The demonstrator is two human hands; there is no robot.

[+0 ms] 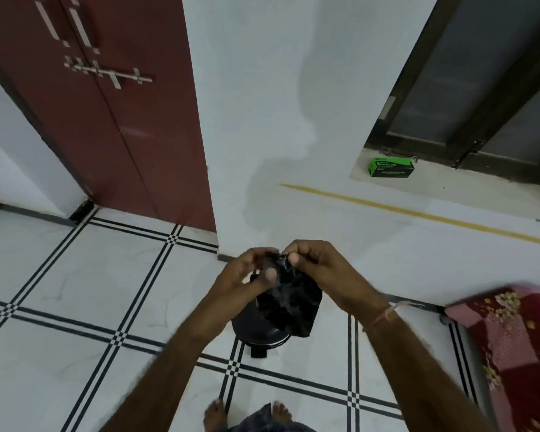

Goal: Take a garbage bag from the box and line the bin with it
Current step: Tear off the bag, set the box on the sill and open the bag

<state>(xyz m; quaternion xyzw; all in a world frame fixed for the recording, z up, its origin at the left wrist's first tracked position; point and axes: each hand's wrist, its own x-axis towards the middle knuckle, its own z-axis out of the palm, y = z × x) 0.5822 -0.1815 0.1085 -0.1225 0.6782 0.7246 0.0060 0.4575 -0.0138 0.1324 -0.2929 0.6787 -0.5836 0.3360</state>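
Note:
A crumpled black garbage bag (289,302) hangs from both my hands at the centre of the head view. My left hand (250,274) and my right hand (317,265) pinch its top edge together, fingers close to each other. Directly below the bag a small black pedal bin (254,333) stands on the tiled floor, its lid shut and its pedal pointing toward me; the bag hides much of it. The green box of garbage bags (391,167) lies on a window ledge at the far right.
A dark red double door (106,120) is at the left and a white wall pillar (278,120) rises straight ahead. A bed with a red floral cover (518,347) sits at the right. My bare feet (215,414) are on the tiles behind the bin.

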